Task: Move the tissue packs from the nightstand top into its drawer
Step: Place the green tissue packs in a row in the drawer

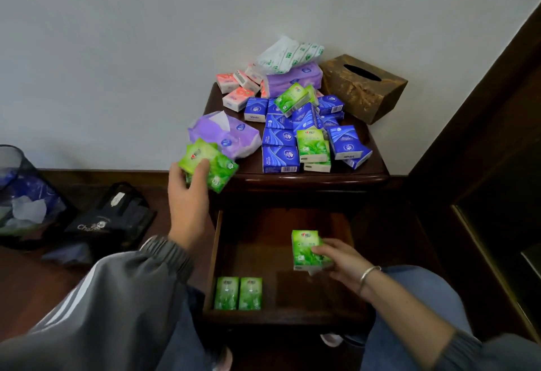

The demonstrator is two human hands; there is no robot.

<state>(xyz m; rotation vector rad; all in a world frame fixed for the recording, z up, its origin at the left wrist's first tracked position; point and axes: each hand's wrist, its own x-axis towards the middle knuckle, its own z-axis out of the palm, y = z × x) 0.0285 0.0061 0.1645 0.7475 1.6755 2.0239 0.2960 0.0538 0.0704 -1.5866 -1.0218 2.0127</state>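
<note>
The dark wooden nightstand [377, 162] carries a heap of tissue packs: blue ones [280, 148], green ones [311, 143], pink ones [234, 98] and purple soft packs [292, 79]. Its drawer [216, 253] is pulled out below. Two green packs [237, 293] lie side by side in the drawer's front left corner. My left hand [187, 195] grips a bunch of green packs [213, 165] at the nightstand's front left edge. My right hand [339, 259] holds one green pack [308, 250] over the drawer's right half.
A brown wooden tissue box [363, 86] stands at the nightstand's back right. A mesh waste bin [20, 192] and a black bag [111, 218] sit on the floor to the left. Dark furniture [497, 165] rises on the right. My knees flank the drawer.
</note>
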